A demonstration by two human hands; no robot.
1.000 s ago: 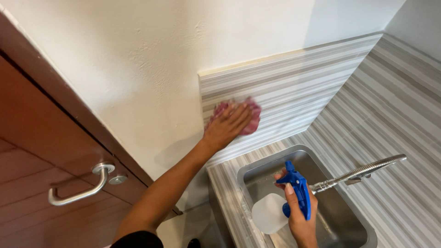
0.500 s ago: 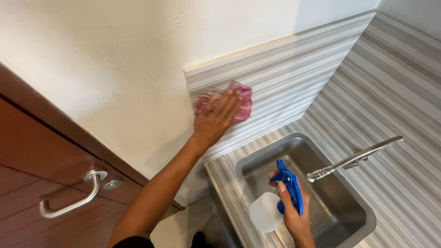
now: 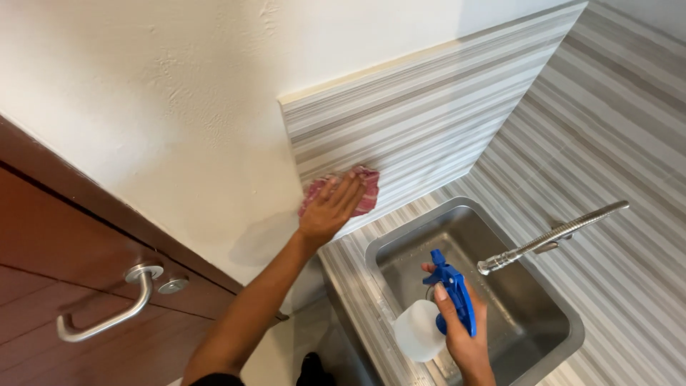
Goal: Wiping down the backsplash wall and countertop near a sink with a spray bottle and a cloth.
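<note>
Pink cloth [image 3: 351,190] lower on striped backsplash [image 3: 429,121] than before | left hand [image 3: 330,207] flat, pressing it | right hand [image 3: 457,329] gripping spray bottle [image 3: 429,322] over sink [image 3: 550,314]

Lighting: bright, even, soft; source not in view. White wall [image 3: 179,93] close to washed out, its plaster texture faint. Shadows: a soft grey patch on the wall just below the left forearm [image 3: 257,300]; darker shade in the gap below the steel sink [image 3: 543,336]. Glare: mild sheen on the sink basin, bright highlights along the faucet [image 3: 550,237] and door handle [image 3: 107,314]. Focus: sharp throughout, no visible motion blur. Distortion: wide-angle tilt; striped tile [image 3: 429,121] lines splay away from the sink.
</note>
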